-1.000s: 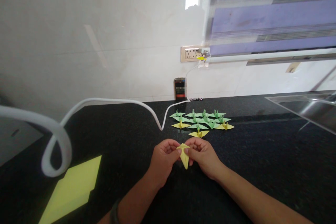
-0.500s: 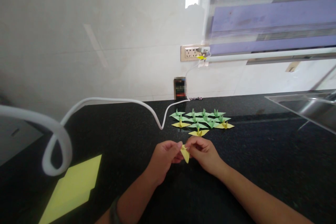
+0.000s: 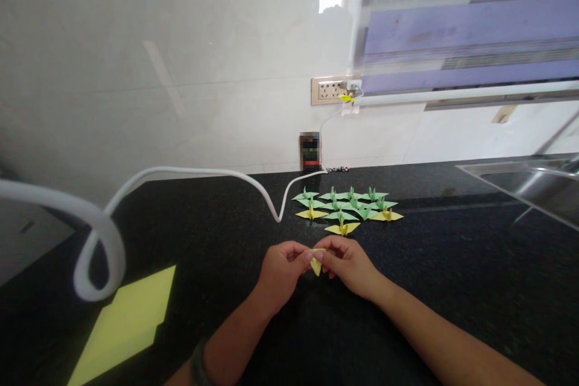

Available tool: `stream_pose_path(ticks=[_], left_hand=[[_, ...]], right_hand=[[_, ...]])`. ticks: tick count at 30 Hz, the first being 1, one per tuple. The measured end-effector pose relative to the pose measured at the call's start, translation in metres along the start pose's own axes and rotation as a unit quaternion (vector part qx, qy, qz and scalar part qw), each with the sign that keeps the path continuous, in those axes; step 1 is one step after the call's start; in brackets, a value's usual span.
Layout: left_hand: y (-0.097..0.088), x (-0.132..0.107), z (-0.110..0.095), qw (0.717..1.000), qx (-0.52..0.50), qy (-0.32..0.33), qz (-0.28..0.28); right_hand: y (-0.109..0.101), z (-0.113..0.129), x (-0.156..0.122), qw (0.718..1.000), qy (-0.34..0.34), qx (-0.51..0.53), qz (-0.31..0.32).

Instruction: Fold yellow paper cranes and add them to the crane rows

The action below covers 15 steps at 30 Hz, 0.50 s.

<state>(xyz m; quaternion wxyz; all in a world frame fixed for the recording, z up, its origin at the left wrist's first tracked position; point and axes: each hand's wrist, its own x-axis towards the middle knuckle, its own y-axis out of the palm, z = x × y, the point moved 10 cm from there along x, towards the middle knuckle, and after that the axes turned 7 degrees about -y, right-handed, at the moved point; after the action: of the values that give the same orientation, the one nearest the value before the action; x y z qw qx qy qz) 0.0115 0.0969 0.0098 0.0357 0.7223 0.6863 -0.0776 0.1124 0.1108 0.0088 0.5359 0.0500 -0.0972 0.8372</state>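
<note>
A small piece of folded yellow paper (image 3: 316,266) is pinched between both hands above the dark counter, its pointed end hanging down. My left hand (image 3: 283,271) is closed on its left side, thumb against the paper. From the right, my right hand (image 3: 350,265) grips it with thumb and fingers, partly covering the upper folds. Just beyond my fingers sits a yellow paper crane (image 3: 342,228). Several green paper cranes (image 3: 341,215) stand in close rows behind it, with a yellow crane (image 3: 311,213) at the left and another yellow crane (image 3: 388,215) at the right.
Yellow paper sheets (image 3: 131,316) lie at the left on the black counter (image 3: 217,223). A thick white cable (image 3: 203,172) loops across the left side. A phone-like object (image 3: 310,152) leans on the wall below a socket (image 3: 326,91). At the right is a metal sink (image 3: 538,184).
Both hands have drawn closer together on the folded paper. My right thumb has moved left over its top, and the hanging point has shifted slightly left and up.
</note>
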Motion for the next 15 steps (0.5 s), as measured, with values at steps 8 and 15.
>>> stream_pose_path(ticks=[8, 15], left_hand=[[0.002, -0.002, -0.007, 0.999, 0.016, 0.031, 0.02], [0.004, -0.004, -0.014, 0.998, 0.015, 0.057, 0.036]], right_hand=[[0.001, -0.002, 0.0, 0.999, -0.004, 0.045, 0.023], [0.001, 0.004, 0.0, 0.998, -0.023, 0.063, 0.018]])
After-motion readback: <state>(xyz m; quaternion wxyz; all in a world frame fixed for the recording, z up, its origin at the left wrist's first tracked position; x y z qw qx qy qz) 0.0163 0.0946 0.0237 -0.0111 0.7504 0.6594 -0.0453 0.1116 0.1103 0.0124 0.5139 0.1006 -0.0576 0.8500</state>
